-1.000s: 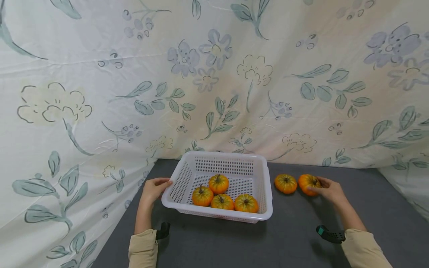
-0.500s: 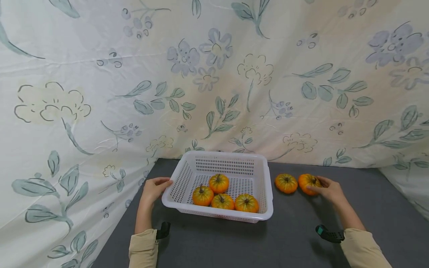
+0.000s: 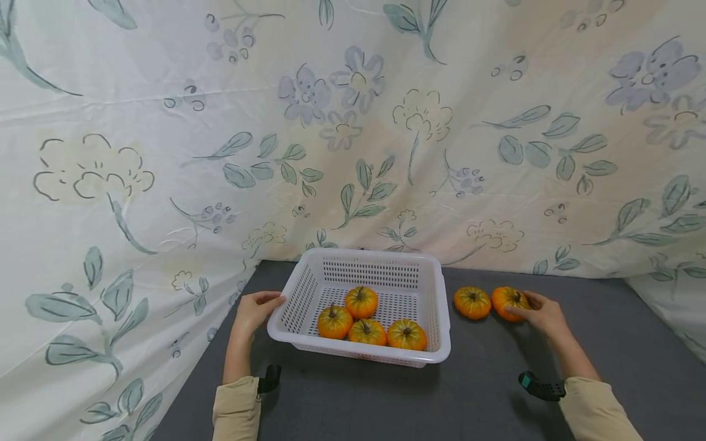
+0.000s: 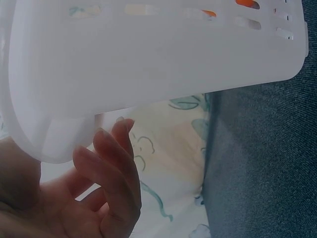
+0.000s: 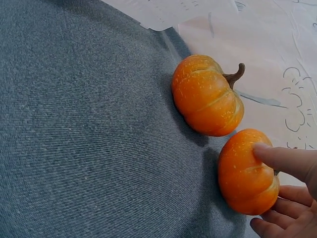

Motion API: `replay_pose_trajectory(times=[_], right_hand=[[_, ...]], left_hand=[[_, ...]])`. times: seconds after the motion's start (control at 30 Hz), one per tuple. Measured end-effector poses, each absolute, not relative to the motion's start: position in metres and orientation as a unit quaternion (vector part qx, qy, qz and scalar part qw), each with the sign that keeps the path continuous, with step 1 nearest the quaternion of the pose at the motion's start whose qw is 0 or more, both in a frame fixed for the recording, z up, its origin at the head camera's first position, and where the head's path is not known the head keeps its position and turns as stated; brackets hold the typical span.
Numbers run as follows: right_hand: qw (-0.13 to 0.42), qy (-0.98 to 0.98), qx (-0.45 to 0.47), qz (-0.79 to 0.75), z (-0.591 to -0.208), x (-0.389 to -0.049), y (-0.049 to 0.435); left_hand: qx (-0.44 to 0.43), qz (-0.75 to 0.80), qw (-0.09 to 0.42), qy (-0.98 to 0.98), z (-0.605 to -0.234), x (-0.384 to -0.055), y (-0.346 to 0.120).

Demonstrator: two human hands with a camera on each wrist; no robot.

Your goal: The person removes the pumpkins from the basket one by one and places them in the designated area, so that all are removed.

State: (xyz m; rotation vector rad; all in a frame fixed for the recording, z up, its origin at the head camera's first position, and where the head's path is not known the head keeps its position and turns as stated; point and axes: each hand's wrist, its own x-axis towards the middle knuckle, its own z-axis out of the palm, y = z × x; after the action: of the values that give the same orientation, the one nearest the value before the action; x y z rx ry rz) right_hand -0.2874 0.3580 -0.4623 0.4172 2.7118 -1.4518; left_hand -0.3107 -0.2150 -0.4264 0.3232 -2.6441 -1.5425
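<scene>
A white plastic basket (image 3: pixel 361 354) with slotted walls stands on the dark table, several small orange pumpkins (image 3: pixel 361 302) inside it. My left hand (image 3: pixel 255 313) grips the basket's left rim; in the left wrist view the fingers (image 4: pixel 116 183) curl near the rim's underside. To the right of the basket, my right hand (image 3: pixel 543 313) holds a small orange pumpkin (image 5: pixel 246 173), thumb on one side and fingers round the other. That pumpkin is at the tabletop. A second loose pumpkin (image 3: pixel 472 303) with a curved brown stem sits between it and the basket.
The dark grey cloth-covered table (image 3: pixel 386 404) extends toward me and to the right. A floral-patterned white curtain (image 3: pixel 353 153) hangs behind the table and down its left side. Each wrist wears a black strap (image 3: pixel 543 387).
</scene>
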Motion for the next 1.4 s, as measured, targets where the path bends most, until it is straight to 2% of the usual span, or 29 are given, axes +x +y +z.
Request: replay_pose_trajectory(times=[1.4], right_hand=[[0.007, 0.865, 0.165, -0.473, -0.4630, -0.2889, 0.3605]], left_hand=[[0.107, -0.499, 0.028, -0.860, -0.4245, -0.3112, -0.2148]])
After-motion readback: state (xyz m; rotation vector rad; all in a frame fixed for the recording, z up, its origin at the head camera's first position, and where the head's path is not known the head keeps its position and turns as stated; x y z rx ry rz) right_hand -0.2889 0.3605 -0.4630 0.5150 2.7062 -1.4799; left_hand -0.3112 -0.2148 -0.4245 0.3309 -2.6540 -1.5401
